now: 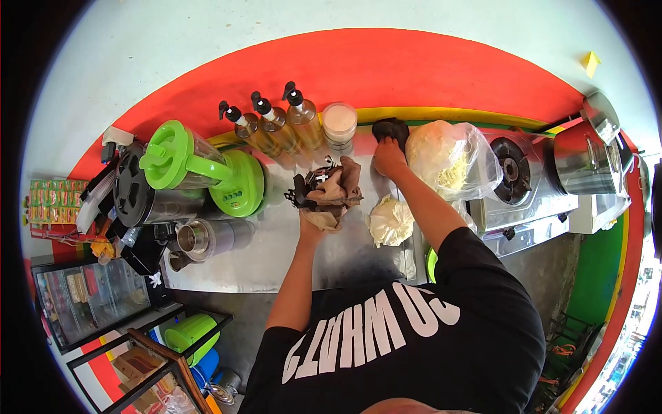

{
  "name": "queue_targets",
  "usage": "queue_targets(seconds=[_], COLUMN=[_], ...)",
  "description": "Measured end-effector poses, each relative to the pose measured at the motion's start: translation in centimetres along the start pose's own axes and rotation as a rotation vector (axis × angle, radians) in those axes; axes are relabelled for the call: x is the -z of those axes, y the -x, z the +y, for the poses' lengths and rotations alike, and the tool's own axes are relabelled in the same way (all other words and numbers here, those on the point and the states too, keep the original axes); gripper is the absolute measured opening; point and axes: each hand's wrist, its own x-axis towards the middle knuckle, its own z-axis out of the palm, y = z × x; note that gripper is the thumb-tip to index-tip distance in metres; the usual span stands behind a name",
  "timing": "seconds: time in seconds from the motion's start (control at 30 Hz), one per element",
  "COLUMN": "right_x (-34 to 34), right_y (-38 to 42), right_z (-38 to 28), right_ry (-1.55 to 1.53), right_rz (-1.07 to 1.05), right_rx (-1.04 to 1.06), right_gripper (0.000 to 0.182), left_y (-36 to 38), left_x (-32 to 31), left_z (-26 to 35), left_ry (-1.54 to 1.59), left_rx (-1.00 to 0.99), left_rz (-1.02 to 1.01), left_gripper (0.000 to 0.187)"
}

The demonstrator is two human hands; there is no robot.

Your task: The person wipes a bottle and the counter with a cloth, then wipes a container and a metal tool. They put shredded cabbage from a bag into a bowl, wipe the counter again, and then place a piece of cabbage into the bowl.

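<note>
My left hand point(309, 230) holds up a crumpled brown cloth point(338, 196) bunched together with a black-and-white patterned cloth point(318, 177); the bundle hides most of the fingers. Farther back on the steel counter, my right hand point(390, 157) has its fingers closed on a dark crumpled cloth point(392, 128) by the wall. Just right of that hand sits a large clear plastic bag point(452, 155) with pale yellow noodle-like strands inside. A tied cream-coloured bag point(391, 222) rests on the counter between my forearms.
Three pump bottles point(272, 124) and a clear jar point(339, 124) line the wall. Leftward are a green blender point(231, 183), a lidded black pot point(134, 183) and a steel cylinder point(207, 239). On the right are a gas burner point(511, 169) and a large steel pot point(586, 162).
</note>
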Motion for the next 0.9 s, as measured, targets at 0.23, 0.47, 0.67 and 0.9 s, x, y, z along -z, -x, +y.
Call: queue_targets(seconds=[0.23,0.47,0.67,0.9], right_x=[-0.8,1.7,-1.6,-1.5], right_y=[6.1,9.7,4.4,-0.3], right_z=[-0.4,0.4,-0.6,-0.9], right_ry=[0.056,-0.072,-0.071,0.001], right_rz=[-0.019,-0.037,-0.105,0.253], right_rx=[0.185,0.338,0.363,-0.132], right_gripper=[0.029,0.046,0.067,0.055], left_y=[-2.6,-2.3,-0.2,-0.3], left_x=[-5.5,-6.5,0.2,-2.4], left_z=[3.7,4.0,1.1,3.5], left_ry=[-0.07,0.368,1.049,0.249], left_rx=[0.021,-0.067,0.189,0.232], left_rz=[0.049,-0.01,-0.177,0.239], left_gripper=[0.064,0.047,0.079,0.085])
